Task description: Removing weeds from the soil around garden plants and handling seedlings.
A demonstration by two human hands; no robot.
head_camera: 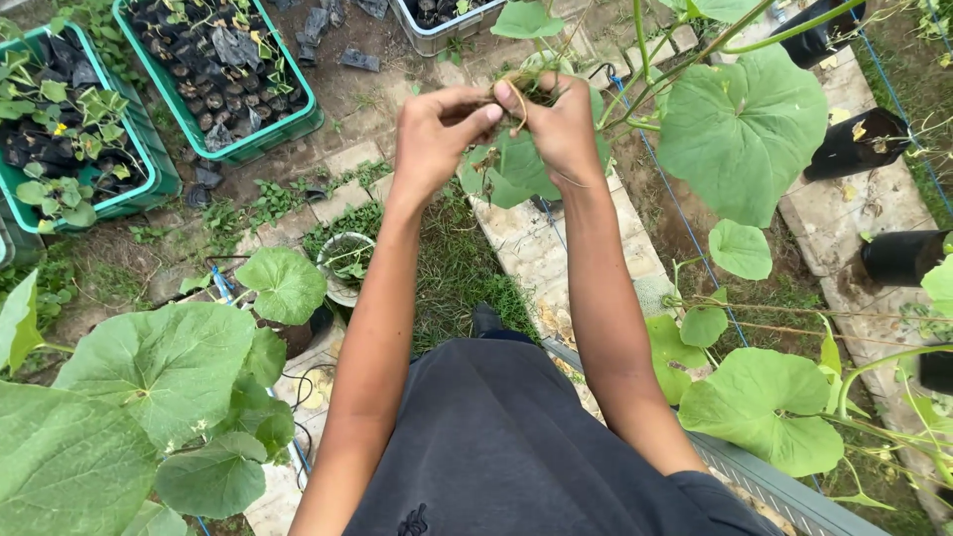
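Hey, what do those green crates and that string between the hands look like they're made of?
Green crates: likely moulded plastic, with an even colour and smooth rims. The strand between the left hand and right hand: probably dry plant fibre or twine, tan and frayed; too thin to tell for certain.

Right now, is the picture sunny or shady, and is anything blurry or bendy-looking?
Head view: soft, even daylight, no hard shadows or glare. The left hand and right hand pinching a thin stem look fairly sharp, fingertips slightly soft. The big leaf is clear. The green crate leans outward near the edge, a wide-lens bend.
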